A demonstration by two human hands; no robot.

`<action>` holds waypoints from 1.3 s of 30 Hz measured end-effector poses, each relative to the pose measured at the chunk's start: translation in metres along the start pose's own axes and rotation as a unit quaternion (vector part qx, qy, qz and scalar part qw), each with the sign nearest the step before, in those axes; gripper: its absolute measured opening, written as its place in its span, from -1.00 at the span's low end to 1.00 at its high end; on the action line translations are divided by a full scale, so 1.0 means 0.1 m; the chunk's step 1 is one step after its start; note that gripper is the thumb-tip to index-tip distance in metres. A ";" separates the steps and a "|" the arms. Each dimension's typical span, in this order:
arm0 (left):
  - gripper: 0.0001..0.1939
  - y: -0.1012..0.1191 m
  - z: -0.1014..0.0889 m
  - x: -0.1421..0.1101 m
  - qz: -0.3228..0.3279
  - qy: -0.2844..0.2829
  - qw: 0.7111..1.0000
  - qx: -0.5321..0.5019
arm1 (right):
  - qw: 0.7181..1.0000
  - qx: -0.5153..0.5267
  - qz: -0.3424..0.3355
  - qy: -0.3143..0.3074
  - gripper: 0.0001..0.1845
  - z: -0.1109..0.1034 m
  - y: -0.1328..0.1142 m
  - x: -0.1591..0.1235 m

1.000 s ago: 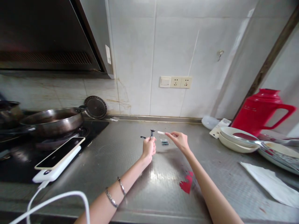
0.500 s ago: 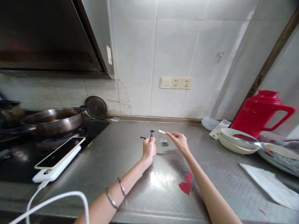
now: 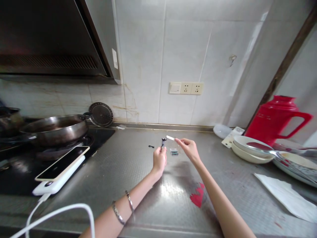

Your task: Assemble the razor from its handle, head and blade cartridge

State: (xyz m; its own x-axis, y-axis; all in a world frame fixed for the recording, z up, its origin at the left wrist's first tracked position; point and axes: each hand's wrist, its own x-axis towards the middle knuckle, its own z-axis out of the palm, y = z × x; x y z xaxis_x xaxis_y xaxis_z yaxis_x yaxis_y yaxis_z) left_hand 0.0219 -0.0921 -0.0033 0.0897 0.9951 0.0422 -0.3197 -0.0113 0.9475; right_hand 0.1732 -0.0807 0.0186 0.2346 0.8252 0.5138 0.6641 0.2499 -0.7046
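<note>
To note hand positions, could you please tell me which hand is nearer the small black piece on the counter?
Left. The left hand is just right of the black piece; the right hand is farther to its right.

Thermos jug [image 3: 277,120]: solid red
Frying pan [image 3: 59,130]: silver, brown-stained inside
Wall tiles [image 3: 141,66]: pale grey, brown-streaked
Charging cable [image 3: 61,208]: white
Wall sockets [image 3: 191,88]: cream

Seemingly open counter [image 3: 128,158] before pan [image 3: 56,127].
</note>
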 end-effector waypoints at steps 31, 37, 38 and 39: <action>-0.71 -0.06 -0.01 0.00 0.028 -0.024 0.999 0.013 | 0.999 0.018 -0.030 0.010 -0.30 0.00 -0.11 -0.02; -0.68 0.04 -0.03 -0.03 0.073 -0.037 0.997 -0.013 | 1.000 -0.003 -0.016 0.024 -0.33 -0.09 0.03 0.03; -0.68 0.05 -0.03 -0.03 0.079 -0.043 0.996 -0.016 | 0.999 -0.011 -0.010 0.031 -0.34 -0.11 0.07 0.04; -0.68 0.07 -0.04 -0.03 0.085 -0.049 0.995 -0.019 | 0.999 -0.017 -0.003 0.036 -0.36 -0.12 0.11 0.05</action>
State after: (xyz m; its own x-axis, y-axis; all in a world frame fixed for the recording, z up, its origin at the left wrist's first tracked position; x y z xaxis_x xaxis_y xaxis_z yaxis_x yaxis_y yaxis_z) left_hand 0.0160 -0.0944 0.0021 0.1216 0.9648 0.2330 -0.3729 -0.1732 0.9115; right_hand 0.1900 -0.0801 0.0194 0.2796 0.7849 0.5530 0.6888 0.2372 -0.6850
